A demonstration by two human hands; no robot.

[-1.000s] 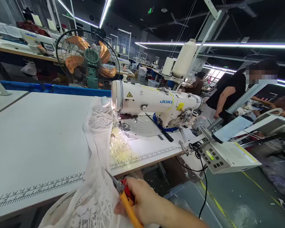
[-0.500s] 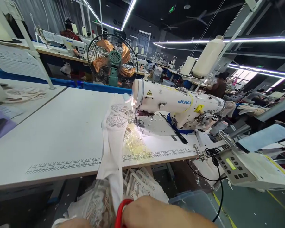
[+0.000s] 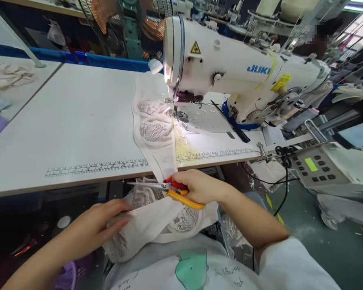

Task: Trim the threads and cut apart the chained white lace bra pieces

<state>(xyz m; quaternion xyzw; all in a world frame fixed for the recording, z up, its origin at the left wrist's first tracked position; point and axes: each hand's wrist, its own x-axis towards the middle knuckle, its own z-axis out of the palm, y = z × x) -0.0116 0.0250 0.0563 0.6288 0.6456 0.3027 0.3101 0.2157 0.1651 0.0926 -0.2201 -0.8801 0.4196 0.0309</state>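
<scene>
My right hand (image 3: 201, 186) grips a pair of scissors (image 3: 186, 199) with red and orange handles. Their blades point left across the white fabric below the table edge. My left hand (image 3: 107, 219) is closed on a white lace bra (image 3: 153, 221) over my lap, the cloth between thumb and fingers. Another white lace bra section (image 3: 155, 131) lies on the table with its edge at the needle of the sewing machine (image 3: 211, 60). Its strip hangs over the table edge near the scissors; whether the two pieces are joined I cannot tell.
A black tool (image 3: 231, 123), perhaps tweezers, lies beside the machine base. A printed ruler (image 3: 93, 167) runs along the front of the table (image 3: 78, 112). To the right stands a control box (image 3: 313, 167) with a cable. A fan (image 3: 131, 36) is behind the table.
The view has tilted down, bringing both hands and the scissors fully into sight. The fabric strip has shifted, and the bra section on the table now lies flatter near the needle.
</scene>
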